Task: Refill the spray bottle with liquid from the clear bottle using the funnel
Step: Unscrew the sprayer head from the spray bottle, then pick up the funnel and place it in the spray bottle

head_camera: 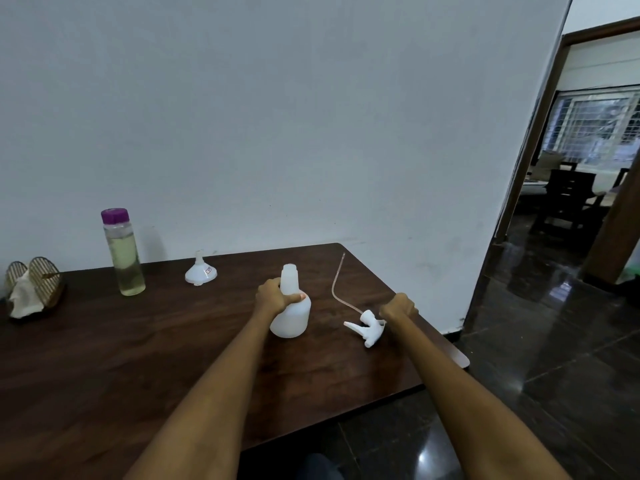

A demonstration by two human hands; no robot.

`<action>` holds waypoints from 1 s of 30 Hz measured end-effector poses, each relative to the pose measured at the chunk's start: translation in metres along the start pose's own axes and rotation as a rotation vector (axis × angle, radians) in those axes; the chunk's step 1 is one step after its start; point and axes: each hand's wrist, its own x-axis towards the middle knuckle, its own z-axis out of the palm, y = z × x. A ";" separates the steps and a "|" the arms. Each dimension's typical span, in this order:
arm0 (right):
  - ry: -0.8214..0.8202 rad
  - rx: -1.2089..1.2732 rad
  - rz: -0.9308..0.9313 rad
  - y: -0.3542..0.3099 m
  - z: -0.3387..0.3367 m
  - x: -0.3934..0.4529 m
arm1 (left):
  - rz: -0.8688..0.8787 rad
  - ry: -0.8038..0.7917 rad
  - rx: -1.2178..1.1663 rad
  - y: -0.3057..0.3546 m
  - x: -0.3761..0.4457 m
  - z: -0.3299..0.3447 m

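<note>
On the dark wooden surface [138, 358], against a plain white wall [277, 116], the spray bottle [291, 306] stands upright with its neck open and uncapped. The left hand [273, 296] is wrapped round its narrow upper part, thumb pressed across the front. Just to the right lies the white trigger head [367, 327], on its side, its thin dip tube [337, 289] curving away toward the wall. The right hand [398, 306] sits at the far end of that head, curled into a loose fist; whether the fingers actually pinch the head or only rest against it, I cannot tell, as the back of the hand covers them.

Farther left, near the wall, the white funnel [200, 273] rests mouth down with its spout pointing up, well apart from the bottle. Beyond it stands the clear bottle [124, 252], upright, with a purple cap on and pale yellowish liquid filling most of it. At the left edge a slatted holder [41, 282] carries crumpled white paper; its details are hard to make out.

Nothing lies between the funnel and the spray bottle. To the right an open doorway [554, 150] shows a dim room with dark chairs [568, 199] and a barred window [602, 126], blurred. Glossy dark floor tiles [536, 341] reflect light. Both forearms run out of view at the bottom.
</note>
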 end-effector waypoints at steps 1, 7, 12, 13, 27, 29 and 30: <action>0.002 0.001 0.016 -0.003 0.002 0.002 | -0.002 0.001 0.004 0.001 -0.001 -0.001; 0.084 0.133 -0.178 -0.036 0.018 0.012 | 0.011 -0.028 0.021 0.003 -0.004 -0.006; 0.110 0.245 -0.491 -0.089 0.020 -0.006 | 0.026 -0.079 0.024 -0.002 -0.007 -0.012; 0.108 0.266 -0.541 -0.101 0.019 -0.012 | 0.023 -0.077 0.013 -0.004 -0.009 -0.014; -0.196 0.224 -0.932 -0.221 0.115 -0.081 | -0.243 0.004 0.129 -0.105 -0.006 -0.112; -0.268 0.177 -0.884 -0.228 0.146 -0.081 | -0.290 0.035 0.224 -0.128 0.000 -0.132; -0.310 0.162 -0.844 -0.230 0.162 -0.079 | -0.306 0.047 0.259 -0.138 0.004 -0.140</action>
